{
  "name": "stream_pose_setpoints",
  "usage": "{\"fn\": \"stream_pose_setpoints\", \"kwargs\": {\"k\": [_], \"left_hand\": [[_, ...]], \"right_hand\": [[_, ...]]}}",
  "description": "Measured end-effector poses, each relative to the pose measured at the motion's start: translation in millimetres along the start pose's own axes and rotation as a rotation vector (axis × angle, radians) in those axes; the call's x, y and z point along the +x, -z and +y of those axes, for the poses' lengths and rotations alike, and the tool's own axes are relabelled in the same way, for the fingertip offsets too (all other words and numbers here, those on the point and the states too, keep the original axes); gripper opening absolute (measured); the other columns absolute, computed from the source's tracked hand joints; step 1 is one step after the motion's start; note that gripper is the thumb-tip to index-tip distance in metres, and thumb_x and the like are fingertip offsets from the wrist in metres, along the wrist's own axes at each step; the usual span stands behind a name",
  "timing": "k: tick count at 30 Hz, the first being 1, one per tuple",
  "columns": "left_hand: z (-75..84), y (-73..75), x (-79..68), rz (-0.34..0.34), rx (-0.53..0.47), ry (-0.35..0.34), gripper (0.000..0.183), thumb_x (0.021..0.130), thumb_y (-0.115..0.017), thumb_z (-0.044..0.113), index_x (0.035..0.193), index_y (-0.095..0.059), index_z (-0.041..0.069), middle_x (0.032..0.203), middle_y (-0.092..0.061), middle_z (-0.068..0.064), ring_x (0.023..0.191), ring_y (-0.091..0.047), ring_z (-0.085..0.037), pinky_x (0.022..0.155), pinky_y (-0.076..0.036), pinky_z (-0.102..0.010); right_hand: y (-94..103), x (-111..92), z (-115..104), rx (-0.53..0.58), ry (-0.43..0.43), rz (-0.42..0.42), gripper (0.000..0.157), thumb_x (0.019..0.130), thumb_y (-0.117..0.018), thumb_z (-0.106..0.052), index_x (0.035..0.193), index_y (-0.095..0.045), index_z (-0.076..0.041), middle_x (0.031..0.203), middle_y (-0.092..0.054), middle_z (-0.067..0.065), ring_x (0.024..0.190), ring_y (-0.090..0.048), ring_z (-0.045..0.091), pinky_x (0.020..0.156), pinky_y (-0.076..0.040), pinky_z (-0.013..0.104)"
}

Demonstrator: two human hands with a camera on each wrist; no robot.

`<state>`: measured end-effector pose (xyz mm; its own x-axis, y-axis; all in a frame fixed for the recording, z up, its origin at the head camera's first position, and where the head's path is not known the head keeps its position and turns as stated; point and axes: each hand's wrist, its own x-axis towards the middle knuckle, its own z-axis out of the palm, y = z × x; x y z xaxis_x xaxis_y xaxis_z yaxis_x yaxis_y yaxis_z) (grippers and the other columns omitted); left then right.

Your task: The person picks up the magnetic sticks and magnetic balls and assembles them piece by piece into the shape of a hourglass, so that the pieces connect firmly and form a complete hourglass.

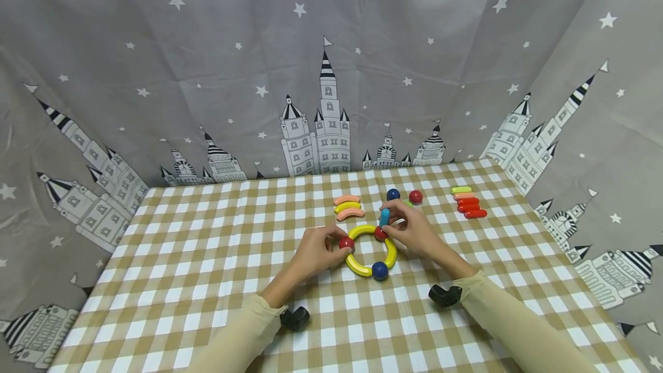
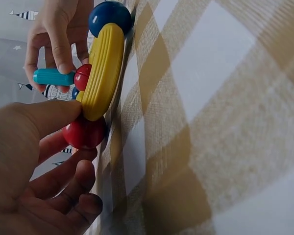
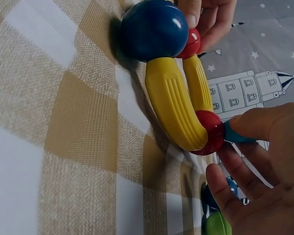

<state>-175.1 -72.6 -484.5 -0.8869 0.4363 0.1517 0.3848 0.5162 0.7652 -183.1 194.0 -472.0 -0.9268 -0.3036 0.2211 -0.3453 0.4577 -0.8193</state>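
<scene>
A ring of yellow curved rods (image 1: 357, 268) joined by two red balls and one blue ball (image 1: 380, 271) lies on the checked cloth. My left hand (image 1: 315, 252) pinches the red ball (image 1: 346, 244) on the ring's left side, with the thumb at the rod's end in the left wrist view. With thumb and fingers, my right hand (image 1: 414, 229) holds a short light-blue rod (image 1: 384, 217). The rod stands upright on the other red ball (image 3: 211, 132), its lower end right at the ball. Fingers hide part of the rod in the right wrist view.
Beyond the ring lie peach curved rods (image 1: 350, 213) around a yellow one (image 1: 347, 206). A blue ball (image 1: 393, 194), a red ball (image 1: 415, 197) and a partly hidden green ball (image 3: 217, 224) sit behind my right hand. Several straight rods (image 1: 468, 208) lie at the back right. A grey curtain (image 1: 233, 73) hangs behind.
</scene>
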Motion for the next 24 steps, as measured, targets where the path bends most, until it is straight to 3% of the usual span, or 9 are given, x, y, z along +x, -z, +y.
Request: {"fn": "stream_pose_setpoints", "kwargs": {"k": [5, 10, 16, 24], "left_hand": [[-1.2, 0.5, -0.8, 0.003, 0.009, -0.007, 0.021, 0.086, -0.084, 0.022, 0.104, -0.077, 0.015, 0.092, -0.073, 0.008, 0.072, -0.059, -0.014, 0.064, -0.048, -0.026], [-1.5, 0.4, -1.6, -0.005, 0.0, 0.001, 0.021, 0.087, -0.084, 0.023, 0.106, -0.077, 0.015, 0.095, -0.073, 0.006, 0.074, -0.058, -0.015, 0.065, -0.048, -0.026], [-3.1, -0.1, -1.3, -0.01, 0.001, 0.007, 0.022, 0.088, -0.084, 0.023, 0.107, -0.077, 0.015, 0.097, -0.073, 0.006, 0.072, -0.057, -0.015, 0.064, -0.046, -0.026], [-3.3, 0.7, -1.5, -0.001, -0.004, -0.009, 0.02, 0.088, -0.084, 0.022, 0.106, -0.077, 0.015, 0.094, -0.073, 0.007, 0.071, -0.057, -0.016, 0.064, -0.047, -0.026]], "right_hand": [[3.2, 0, 6, -0.015, -0.01, -0.014, 0.043, 0.091, -0.077, -0.003, 0.13, -0.059, -0.005, 0.107, -0.072, 0.011, 0.094, -0.069, 0.026, 0.08, -0.058, 0.033], [18.9, -5, 7, -0.067, -0.031, -0.024, 0.054, 0.09, -0.079, -0.005, 0.139, -0.055, -0.004, 0.114, -0.072, 0.015, 0.098, -0.069, 0.027, 0.082, -0.059, 0.038], [57.8, -19, 15, -0.172, -0.046, 0.03, 0.052, 0.09, -0.078, -0.005, 0.138, -0.057, -0.004, 0.118, -0.07, 0.02, 0.103, -0.068, 0.036, 0.085, -0.058, 0.051], [110.3, -44, 45, -0.3, 0.0, 0.147, 0.049, 0.089, -0.078, 0.002, 0.134, -0.06, 0.0, 0.114, -0.07, 0.022, 0.101, -0.068, 0.042, 0.082, -0.056, 0.055]]}}
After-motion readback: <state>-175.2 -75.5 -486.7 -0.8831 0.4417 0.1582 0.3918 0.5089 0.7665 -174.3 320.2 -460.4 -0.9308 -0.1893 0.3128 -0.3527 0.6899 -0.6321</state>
